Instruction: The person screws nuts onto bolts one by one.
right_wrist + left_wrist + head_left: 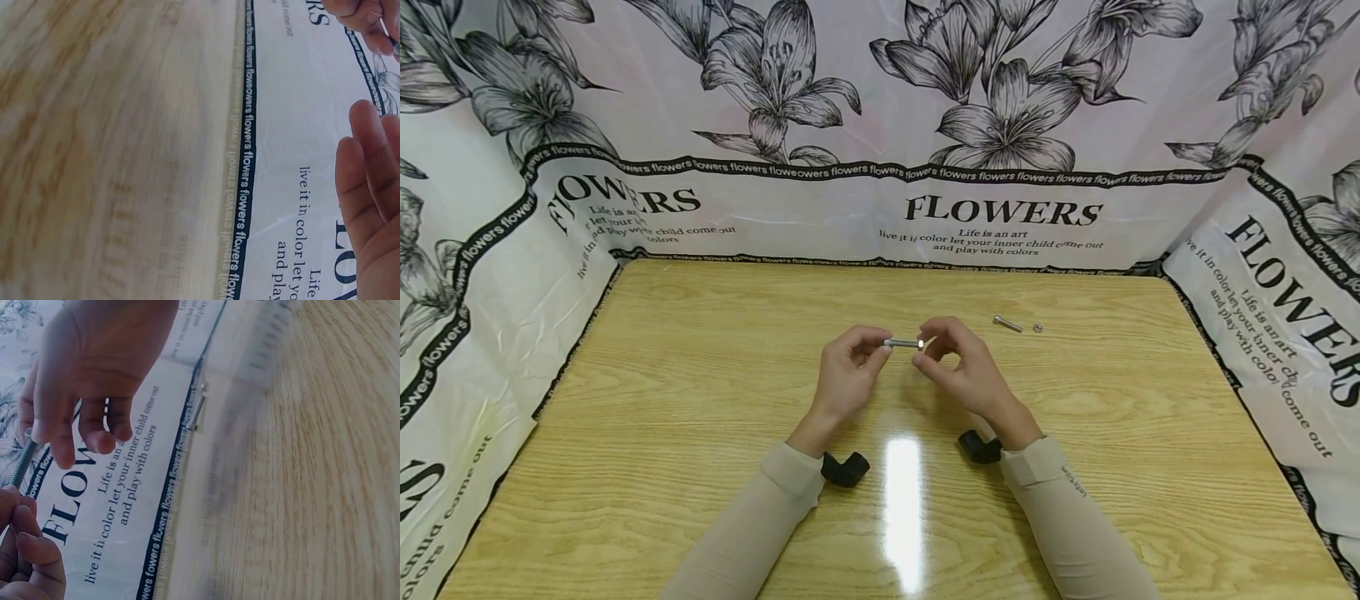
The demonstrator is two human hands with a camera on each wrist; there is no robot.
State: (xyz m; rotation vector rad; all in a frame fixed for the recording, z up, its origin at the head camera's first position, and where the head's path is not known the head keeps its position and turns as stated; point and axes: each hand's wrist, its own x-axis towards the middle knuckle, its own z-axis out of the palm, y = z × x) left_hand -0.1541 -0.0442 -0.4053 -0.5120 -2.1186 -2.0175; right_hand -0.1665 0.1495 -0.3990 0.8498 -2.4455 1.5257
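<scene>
My left hand (848, 375) pinches one end of a small metal bolt (904, 343) between thumb and fingertips, holding it level above the table. At the bolt's right end sits a small nut (921, 344), with the thumb and index finger of my right hand (962, 371) around it. In the left wrist view the threaded bolt (24, 464) spans between both hands, the right thumb against its upper end. The right wrist view shows my right hand (375, 187) with its other fingers extended; the bolt is mostly out of frame there.
On the wood-grain table (700, 350), a second bolt (1007, 323) and a loose nut (1038, 327) lie beyond my right hand. A black bent piece (846, 471) shows by the left wrist, another black piece (980, 447) by the right. Flower-printed cloth (790, 212) stands around the table.
</scene>
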